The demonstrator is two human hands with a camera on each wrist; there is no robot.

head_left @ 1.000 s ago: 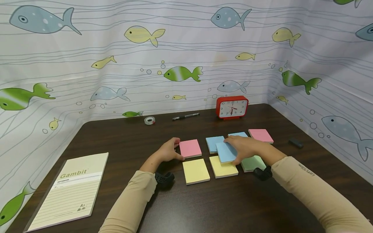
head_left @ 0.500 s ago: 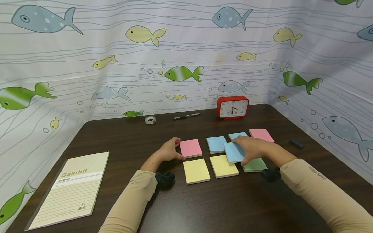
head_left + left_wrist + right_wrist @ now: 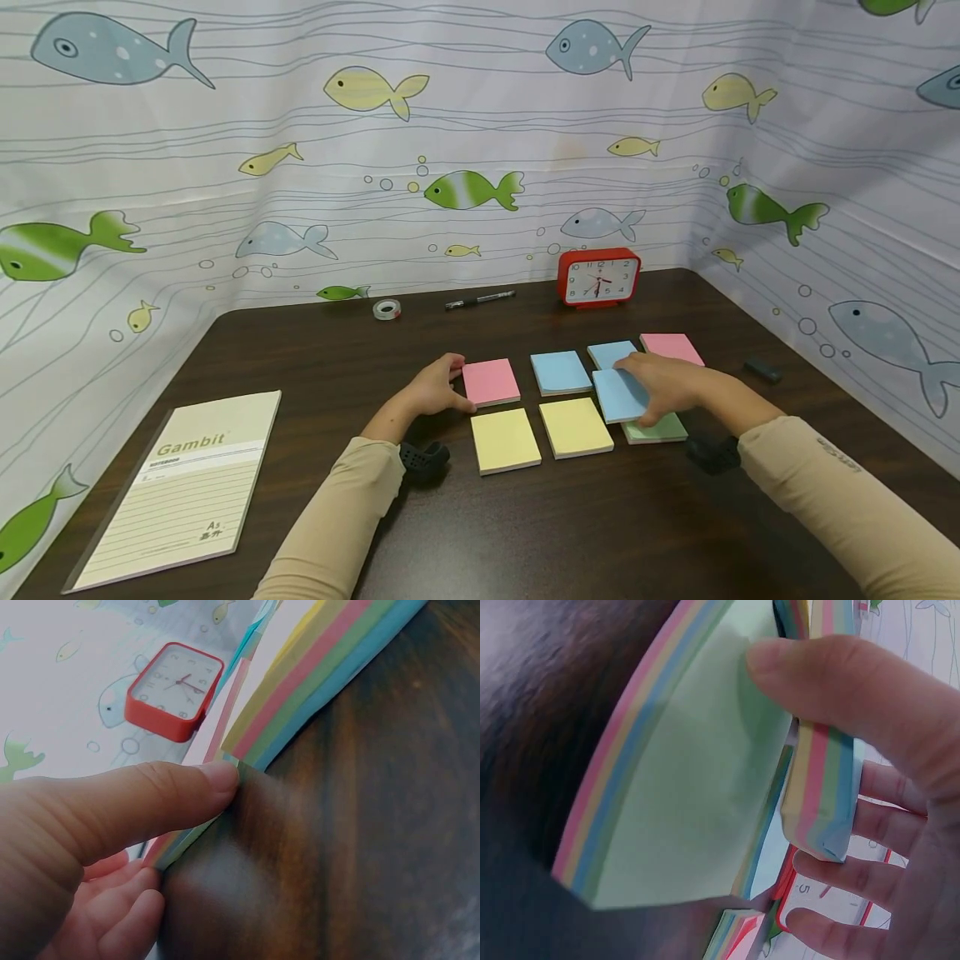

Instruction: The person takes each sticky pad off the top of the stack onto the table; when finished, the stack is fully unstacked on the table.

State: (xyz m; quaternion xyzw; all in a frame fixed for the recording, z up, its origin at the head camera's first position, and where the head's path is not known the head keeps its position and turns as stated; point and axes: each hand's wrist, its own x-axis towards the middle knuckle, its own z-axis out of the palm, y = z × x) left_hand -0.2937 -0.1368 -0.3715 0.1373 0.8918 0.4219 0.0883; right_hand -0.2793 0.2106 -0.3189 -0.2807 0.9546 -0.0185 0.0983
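Observation:
In the head view my right hand (image 3: pixel 663 385) pinches a blue-topped sticky note pad (image 3: pixel 618 397). That pad overlaps the green sticky note pad (image 3: pixel 655 430) from my viewpoint. Its striped edge shows between thumb and fingers in the right wrist view, above the green top. My left hand (image 3: pixel 433 388) spans the left side of a pink sticky note pad (image 3: pixel 491 383), thumb at the near corner and fingertips at the far one. Two yellow pads (image 3: pixel 505 442) lie in front. Behind are a blue pad (image 3: pixel 560 372), another partly hidden blue pad (image 3: pixel 606 354) and a pink pad (image 3: pixel 670 347).
A red alarm clock (image 3: pixel 598 277) stands at the back of the dark table (image 3: pixel 480 533). A pen (image 3: pixel 480 300) and a tape roll (image 3: pixel 387 310) lie along the rear. On the left is a notebook (image 3: pixel 180 483); on the right, a small dark object (image 3: pixel 762 371).
My right hand has carried the blue pad rightward, off the rear blue pad and the right yellow pad, to over the green one. The left hand has stayed at the pink pad.

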